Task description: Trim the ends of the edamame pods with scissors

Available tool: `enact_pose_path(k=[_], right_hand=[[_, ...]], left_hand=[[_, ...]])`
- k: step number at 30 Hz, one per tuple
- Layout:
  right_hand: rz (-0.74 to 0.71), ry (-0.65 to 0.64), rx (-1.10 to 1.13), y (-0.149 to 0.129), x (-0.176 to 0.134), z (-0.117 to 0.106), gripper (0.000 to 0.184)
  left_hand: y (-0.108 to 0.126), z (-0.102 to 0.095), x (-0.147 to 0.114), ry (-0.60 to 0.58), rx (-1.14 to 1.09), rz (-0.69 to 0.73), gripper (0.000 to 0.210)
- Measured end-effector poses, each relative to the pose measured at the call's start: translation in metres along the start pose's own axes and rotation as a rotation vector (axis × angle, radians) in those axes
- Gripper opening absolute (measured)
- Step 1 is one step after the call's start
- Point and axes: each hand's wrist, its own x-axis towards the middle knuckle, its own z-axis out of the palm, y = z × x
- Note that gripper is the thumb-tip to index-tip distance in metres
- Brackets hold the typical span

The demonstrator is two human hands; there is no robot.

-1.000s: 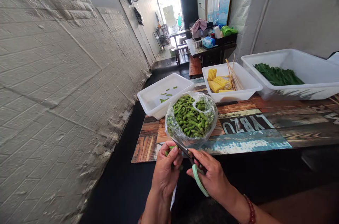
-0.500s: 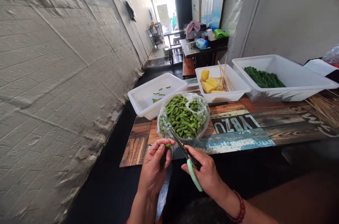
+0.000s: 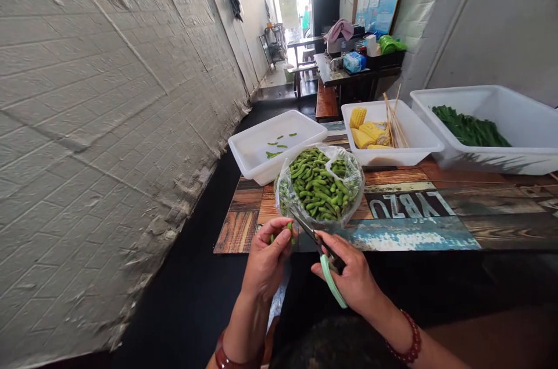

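Between the thumb and fingers of my left hand point(image 3: 269, 253) is a green edamame pod point(image 3: 290, 232), partly covered by the fingers. My right hand point(image 3: 349, 273) is wrapped round a pair of scissors point(image 3: 332, 282) with pale green handles and dark blades. The blades point up and left, close to the pod. Just beyond both hands sits a clear plastic bag point(image 3: 355, 197) full of edamame pods point(image 3: 320, 189). Behind it, a white tray point(image 3: 244, 151) holds several loose pods.
A second white tray point(image 3: 418, 154) carries corn pieces point(image 3: 370, 133) and wooden skewers point(image 3: 394, 119). To its right, another tray point(image 3: 536, 157) contains dark green leafy vegetables point(image 3: 468, 128). All stand on a wood-patterned table point(image 3: 410, 235). A brick wall point(image 3: 108, 154) runs along the left.
The whole view has shifted, so the table and trays appear farther right. In my left fingers the pod has turned from lying sideways to more upright. The scissors stay in my right hand.
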Motion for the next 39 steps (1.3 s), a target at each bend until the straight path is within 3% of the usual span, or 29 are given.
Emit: enact_pose_path(k=[13, 24, 31, 39], right_hand=[[0.085, -0.126, 0.026, -0.009, 0.000, -0.003, 0.061], [0.031, -0.117, 0.027, -0.010, -0.005, -0.004, 0.060], [-0.060, -0.061, -0.010, -0.001, -0.007, 0.000, 0.051], [-0.055, 0.006, 0.009, 0.003, -0.006, -0.001, 0.047]], left_hand=[[-0.002, -0.002, -0.004, 0.025, 0.118, 0.069, 0.028], [-0.003, 0.000, -0.009, 0.002, 0.191, 0.123, 0.025], [-0.003, 0.005, -0.009, -0.015, 0.092, 0.029, 0.027], [0.002, 0.017, 0.004, -0.024, -0.027, -0.093, 0.026]])
